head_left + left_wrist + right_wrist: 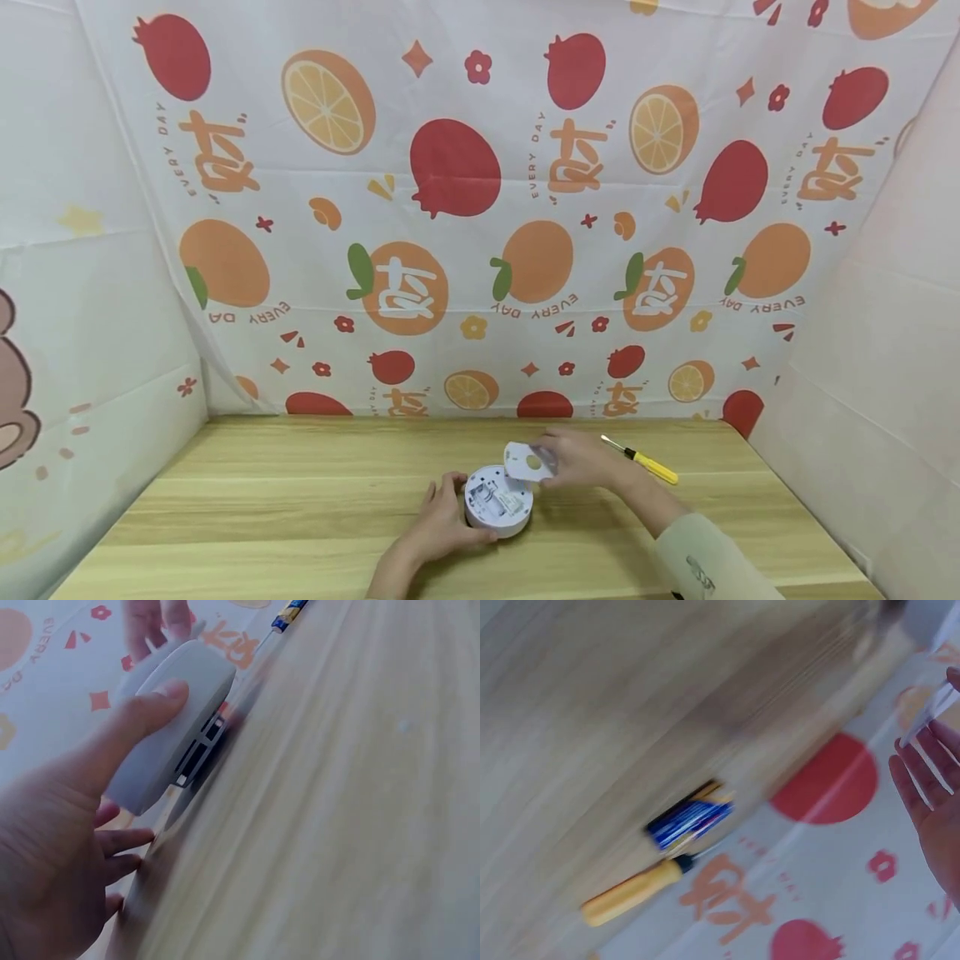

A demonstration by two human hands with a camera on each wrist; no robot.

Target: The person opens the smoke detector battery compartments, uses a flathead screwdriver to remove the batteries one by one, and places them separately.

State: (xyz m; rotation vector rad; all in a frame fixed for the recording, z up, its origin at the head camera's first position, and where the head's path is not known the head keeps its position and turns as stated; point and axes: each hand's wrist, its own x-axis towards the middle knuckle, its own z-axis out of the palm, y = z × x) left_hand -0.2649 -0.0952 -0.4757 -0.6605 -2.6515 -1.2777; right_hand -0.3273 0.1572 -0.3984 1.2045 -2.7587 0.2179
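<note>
In the head view my left hand (pixel 441 523) grips a round white smoke detector (pixel 501 523) at its left side, thumb along the near rim and fingers at the far rim. The detector lies on the table with its back up, a recessed compartment and a printed label showing. Vent slots line its side in the left wrist view, where my thumb lies on the white housing (pixel 150 769). My right hand (pixel 573 458) pinches a thin white mounting plate (pixel 517 461) with a round central hole. This plate is tilted over the detector's far right edge.
A yellow-handled screwdriver (pixel 654 468) lies on the wooden table (pixel 300 500) to the right. Blue and yellow batteries (pixel 694 821) lie beside it in the right wrist view; my right hand and arm hide them in the head view. A fruit-printed cloth (pixel 465 350) hangs behind.
</note>
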